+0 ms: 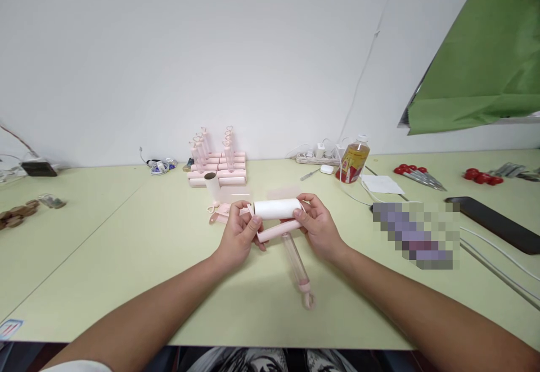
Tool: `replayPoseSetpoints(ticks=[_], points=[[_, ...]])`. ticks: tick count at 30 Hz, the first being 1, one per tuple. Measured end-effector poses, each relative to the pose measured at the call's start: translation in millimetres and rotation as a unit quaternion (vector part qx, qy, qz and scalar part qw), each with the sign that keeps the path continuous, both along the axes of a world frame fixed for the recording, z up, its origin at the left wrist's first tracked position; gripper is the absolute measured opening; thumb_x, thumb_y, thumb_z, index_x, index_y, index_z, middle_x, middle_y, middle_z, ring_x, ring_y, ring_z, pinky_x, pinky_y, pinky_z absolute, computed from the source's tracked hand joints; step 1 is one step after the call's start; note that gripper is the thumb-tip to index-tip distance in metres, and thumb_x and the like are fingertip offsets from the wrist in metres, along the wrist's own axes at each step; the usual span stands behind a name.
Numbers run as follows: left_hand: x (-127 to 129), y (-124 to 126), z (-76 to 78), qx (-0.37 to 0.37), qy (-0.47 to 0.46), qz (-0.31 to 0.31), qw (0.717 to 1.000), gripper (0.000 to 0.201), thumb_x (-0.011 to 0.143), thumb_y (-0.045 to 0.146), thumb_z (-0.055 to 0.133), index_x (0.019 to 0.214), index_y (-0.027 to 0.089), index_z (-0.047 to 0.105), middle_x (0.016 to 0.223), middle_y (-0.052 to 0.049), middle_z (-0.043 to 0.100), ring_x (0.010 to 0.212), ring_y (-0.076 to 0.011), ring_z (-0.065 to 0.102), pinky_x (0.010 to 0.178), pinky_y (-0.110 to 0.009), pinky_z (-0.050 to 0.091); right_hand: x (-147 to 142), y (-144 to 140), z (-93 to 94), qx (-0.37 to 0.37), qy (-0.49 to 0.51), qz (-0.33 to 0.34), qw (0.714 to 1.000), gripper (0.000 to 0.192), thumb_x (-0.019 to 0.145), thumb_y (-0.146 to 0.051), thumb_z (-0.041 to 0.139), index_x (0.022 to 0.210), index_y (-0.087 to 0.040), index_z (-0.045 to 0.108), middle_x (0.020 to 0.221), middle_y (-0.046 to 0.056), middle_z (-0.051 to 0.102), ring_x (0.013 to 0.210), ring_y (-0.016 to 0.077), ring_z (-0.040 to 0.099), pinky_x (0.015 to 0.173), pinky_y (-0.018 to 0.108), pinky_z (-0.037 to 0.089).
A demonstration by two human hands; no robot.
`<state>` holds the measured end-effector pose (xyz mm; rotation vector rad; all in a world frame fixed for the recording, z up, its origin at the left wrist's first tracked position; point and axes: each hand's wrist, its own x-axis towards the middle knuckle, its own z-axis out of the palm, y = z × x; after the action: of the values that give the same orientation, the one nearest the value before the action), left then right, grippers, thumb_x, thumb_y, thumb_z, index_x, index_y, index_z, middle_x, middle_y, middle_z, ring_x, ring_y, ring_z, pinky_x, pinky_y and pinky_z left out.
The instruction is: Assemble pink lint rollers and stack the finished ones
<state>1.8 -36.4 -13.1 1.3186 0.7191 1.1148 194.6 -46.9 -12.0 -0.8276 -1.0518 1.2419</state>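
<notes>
My left hand [239, 230] grips one end of a pink lint roller, and my right hand [319, 228] has hold of its other end. Between them, a white sticky-paper roll [276, 209] lies along the roller's pink plastic frame [279, 229]; the fingers hide the ends. A see-through handle [297, 260] with a pink ring at its tip points toward me from the frame; whether the two are joined I cannot tell. Just beyond my left hand are loose pink plastic parts [218, 218] and an upright paper roll [211, 185].
Several pink lint rollers [218, 174] are stacked against the wall. Farther right sit a power strip [312, 159], a screwdriver [310, 174], a drink bottle [353, 160] and red-tipped tools [417, 174]. A black phone-like slab [495, 223] and white cables lie at right; wooden pieces [17, 213] at left.
</notes>
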Motion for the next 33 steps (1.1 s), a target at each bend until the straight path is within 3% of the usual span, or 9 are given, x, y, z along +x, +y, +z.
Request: replayPoseSetpoints(ticks=[6, 12, 22, 25, 33], points=[[-1.3, 0.4, -0.6, 0.001, 0.009, -0.01, 1.0, 0.051, 0.08, 0.052, 0.065, 0.105, 0.025, 0.028, 0.066, 0.009, 0.055, 0.052, -0.0124, 0.06, 0.042, -0.024, 0.053, 7.3, 5.2, -2.1, 0.017, -0.015, 0.008, 1.0, 0.044, 0.069, -0.039, 0.079, 0.096, -0.026, 0.048, 0.091, 0.0, 0.065, 0.074, 0.0181, 0.067, 0.07, 0.036, 0.057], [-2.6, -2.8, 2.0, 0.024, 0.014, -0.032, 0.999, 0.053, 0.081, 0.05, 0.066, 0.108, 0.026, 0.028, 0.069, 0.008, 0.056, 0.054, -0.013, 0.061, 0.042, -0.023, 0.052, 11.6, 1.6, -0.4, 0.117, -0.073, -0.018, 0.99, 0.037, 0.073, -0.036, 0.078, 0.096, -0.024, 0.051, 0.116, 0.009, 0.066, 0.099, 0.0205, 0.063, 0.075, 0.033, 0.057], [0.5, -2.9, -1.3, 0.015, -0.03, -0.031, 0.999, 0.055, 0.077, 0.042, 0.072, 0.103, 0.026, 0.027, 0.075, 0.007, 0.057, 0.055, -0.0093, 0.057, 0.042, -0.021, 0.053, 12.4, -5.2, -1.0, 0.227, -0.122, -0.068, 0.964, 0.025, 0.079, -0.024, 0.073, 0.097, -0.024, 0.056, 0.12, 0.009, 0.062, 0.102, 0.0193, 0.061, 0.077, 0.031, 0.054], [1.6, -0.7, -3.5, 0.011, -0.035, -0.01, 0.999, 0.055, 0.076, 0.043, 0.073, 0.1, 0.026, 0.027, 0.073, 0.008, 0.056, 0.054, -0.0094, 0.057, 0.043, -0.023, 0.053, 11.5, -3.1, -0.9, 0.202, -0.115, -0.064, 0.971, 0.028, 0.078, -0.029, 0.074, 0.101, -0.025, 0.058, 0.113, 0.008, 0.061, 0.096, 0.0188, 0.06, 0.075, 0.031, 0.054], [4.0, 1.2, -2.3, 0.036, -0.029, 0.062, 0.997, 0.047, 0.083, 0.051, 0.063, 0.107, 0.025, 0.032, 0.07, 0.007, 0.057, 0.053, -0.0096, 0.056, 0.047, -0.022, 0.05, -1.6, 3.4, -6.4, 0.005, -0.057, -0.055, 0.997, 0.044, 0.077, -0.051, 0.069, 0.109, -0.022, 0.058, 0.09, 0.001, 0.061, 0.068, 0.014, 0.063, 0.064, 0.03, 0.054]])
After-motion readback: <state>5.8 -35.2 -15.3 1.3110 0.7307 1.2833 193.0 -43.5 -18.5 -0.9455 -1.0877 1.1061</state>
